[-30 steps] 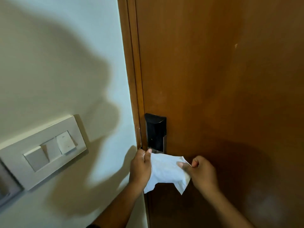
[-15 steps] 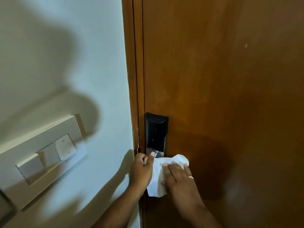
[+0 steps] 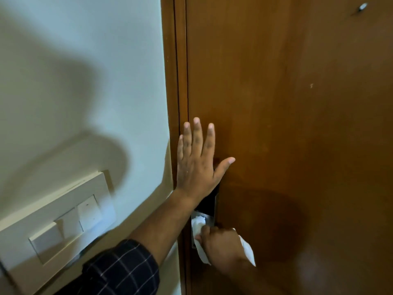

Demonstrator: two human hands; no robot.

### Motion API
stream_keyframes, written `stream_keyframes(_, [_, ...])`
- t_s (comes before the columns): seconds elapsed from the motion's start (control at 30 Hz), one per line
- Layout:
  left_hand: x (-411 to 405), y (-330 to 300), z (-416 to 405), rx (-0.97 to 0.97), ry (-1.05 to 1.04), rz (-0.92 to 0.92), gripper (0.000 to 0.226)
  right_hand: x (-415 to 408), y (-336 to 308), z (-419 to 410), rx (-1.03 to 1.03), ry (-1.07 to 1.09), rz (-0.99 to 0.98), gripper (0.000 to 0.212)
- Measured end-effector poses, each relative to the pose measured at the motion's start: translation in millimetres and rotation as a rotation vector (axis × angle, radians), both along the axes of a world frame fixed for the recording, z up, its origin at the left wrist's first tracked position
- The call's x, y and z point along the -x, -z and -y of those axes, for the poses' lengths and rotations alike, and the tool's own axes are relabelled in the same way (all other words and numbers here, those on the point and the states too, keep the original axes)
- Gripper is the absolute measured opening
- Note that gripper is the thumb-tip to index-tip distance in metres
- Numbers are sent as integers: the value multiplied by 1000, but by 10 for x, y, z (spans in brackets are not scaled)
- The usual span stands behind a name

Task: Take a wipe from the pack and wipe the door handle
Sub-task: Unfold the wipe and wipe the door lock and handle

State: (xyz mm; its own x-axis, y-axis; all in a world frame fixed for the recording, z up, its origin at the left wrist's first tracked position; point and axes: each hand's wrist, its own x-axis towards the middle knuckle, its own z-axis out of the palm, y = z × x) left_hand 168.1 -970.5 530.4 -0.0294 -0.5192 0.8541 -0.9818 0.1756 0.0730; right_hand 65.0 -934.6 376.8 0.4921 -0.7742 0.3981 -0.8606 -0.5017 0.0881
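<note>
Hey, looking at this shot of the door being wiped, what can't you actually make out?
Head view only:
- Door handle: hidden under the right hand and the wipe.
- Lock plate: top covered by the left hand.
- Wipe pack: not in view.
- Light switch: blurred, lower left corner cut off by the edge.
- Small mark on the door: too small to identify.

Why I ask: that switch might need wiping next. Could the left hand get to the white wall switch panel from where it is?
Probably yes: the left hand is open and flat against the brown wooden door, holding nothing, and the white wall switch panel sits just beside that forearm, unobstructed.
</note>
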Motion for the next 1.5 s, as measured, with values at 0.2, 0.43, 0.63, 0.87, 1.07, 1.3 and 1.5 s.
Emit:
stream_keyframes(0.2, [62, -86, 349, 31, -29, 159, 98, -303, -87, 54, -187, 151, 194, 46])
stream_keyframes(0.43, [60, -73, 396, 68, 3, 147, 97, 629, -36, 50, 72, -268, -217, 36])
stream_keyframes(0.63, [72, -65, 439, 102, 0, 132, 97, 738, 236, 121, 297, -420, -230, 52])
stream_keyframes(0.87, [72, -56, 463, 131, 6, 123, 96, -3, -51, 82, 176, -329, -361, 51])
stream_keyframes(1.07, [51, -52, 467, 126, 2, 132, 96, -446, -59, 171, 113, -171, -605, 50])
stream_keyframes(1.3, [53, -58, 461, 125, 7, 128, 95, 343, -51, 43, 135, -405, -359, 49])
stream_keyframes(1.5, [76, -67, 440, 125, 1, 123, 96, 1111, -95, 29, -21, -391, -214, 76])
